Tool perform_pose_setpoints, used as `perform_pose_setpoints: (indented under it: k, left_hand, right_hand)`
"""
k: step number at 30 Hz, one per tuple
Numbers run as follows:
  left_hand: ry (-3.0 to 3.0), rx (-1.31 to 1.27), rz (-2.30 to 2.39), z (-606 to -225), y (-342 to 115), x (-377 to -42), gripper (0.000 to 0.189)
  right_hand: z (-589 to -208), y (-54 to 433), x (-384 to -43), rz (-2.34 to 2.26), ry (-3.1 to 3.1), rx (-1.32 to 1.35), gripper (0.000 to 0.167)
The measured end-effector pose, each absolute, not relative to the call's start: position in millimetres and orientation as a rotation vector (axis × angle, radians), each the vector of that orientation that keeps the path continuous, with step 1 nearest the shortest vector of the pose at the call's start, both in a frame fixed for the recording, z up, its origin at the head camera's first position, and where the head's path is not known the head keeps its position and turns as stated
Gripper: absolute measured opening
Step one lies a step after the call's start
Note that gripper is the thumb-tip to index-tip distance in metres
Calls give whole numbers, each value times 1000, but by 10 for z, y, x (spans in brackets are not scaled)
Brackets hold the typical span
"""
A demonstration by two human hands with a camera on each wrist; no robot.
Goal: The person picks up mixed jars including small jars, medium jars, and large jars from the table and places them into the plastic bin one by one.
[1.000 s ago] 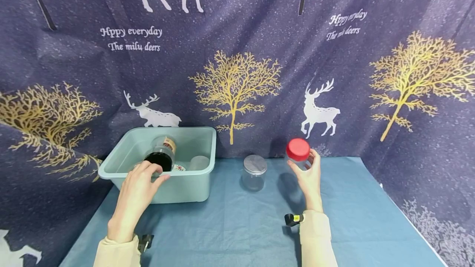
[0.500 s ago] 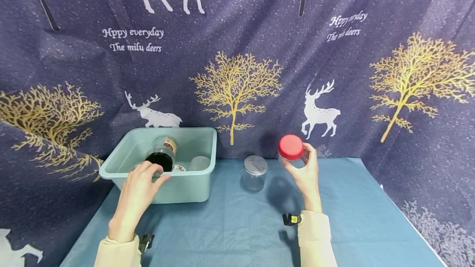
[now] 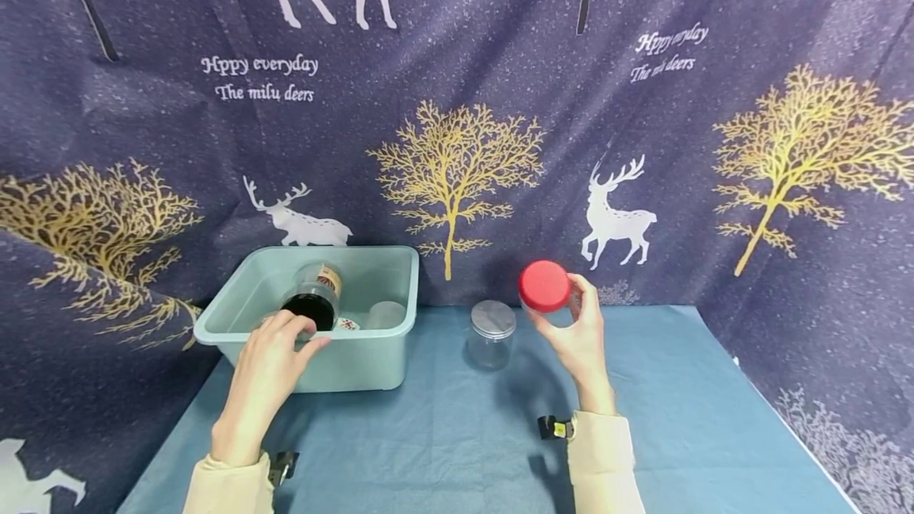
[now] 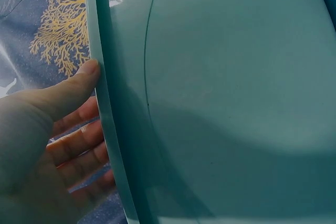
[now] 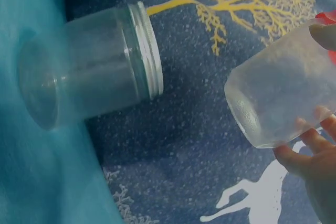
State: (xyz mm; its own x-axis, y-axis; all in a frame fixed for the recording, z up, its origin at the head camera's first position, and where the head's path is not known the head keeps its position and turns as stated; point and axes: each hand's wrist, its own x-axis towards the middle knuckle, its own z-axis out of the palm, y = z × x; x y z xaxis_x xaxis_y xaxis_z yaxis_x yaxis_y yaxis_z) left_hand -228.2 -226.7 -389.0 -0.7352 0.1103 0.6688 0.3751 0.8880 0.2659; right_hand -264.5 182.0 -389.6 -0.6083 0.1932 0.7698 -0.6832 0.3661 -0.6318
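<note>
My right hand point(image 3: 581, 339) grips a clear plastic jar with a red lid point(image 3: 545, 286), lifted above the table. In the right wrist view, the fingers and thumb are around the jar's frosted clear body point(image 5: 278, 87), which tilts. Just left of it, a clear jar with a silver lid point(image 3: 491, 339) stands upright on the cloth. My left hand point(image 3: 264, 371) holds the near rim of a green plastic basin point(image 3: 357, 359), fingers over the edge and thumb at the rim point(image 4: 102, 93). Inside the basin lies a jar with a black lid point(image 3: 312, 310), partly hidden behind that hand.
The basin also contains a translucent container point(image 3: 386, 315) and a small patterned item point(image 3: 347, 324), partly hidden by the rim. A blue cloth point(image 3: 443, 450) covers the table. Directly behind hangs a dark curtain point(image 3: 471, 46) printed with deer and trees.
My right hand has carried the red-lidded jar leftward, closer to the silver-lidded jar, and tilted its lid more toward the head camera. My left hand has stayed at the basin rim.
</note>
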Motion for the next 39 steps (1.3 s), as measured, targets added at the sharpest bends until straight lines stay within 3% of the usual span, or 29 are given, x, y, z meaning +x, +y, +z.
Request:
perform_pose_setpoints:
  k: [14, 21, 39]
  left_hand:
    - [-2377, -345, -514, -3890, -2279, -2271, 25]
    - [-2392, -325, -521, -3886, -2271, -2268, 25]
    - [-2399, -321, -506, -3892, -2261, -2275, 25]
  right_hand:
    - [-3766, 1508, -2553, 1209, -1863, 627, 73]
    - [-3962, 1447, -2863, 1055, -1934, 742, 80]
    - [-3462, 926, -3267, 466, -2052, 1306, 74]
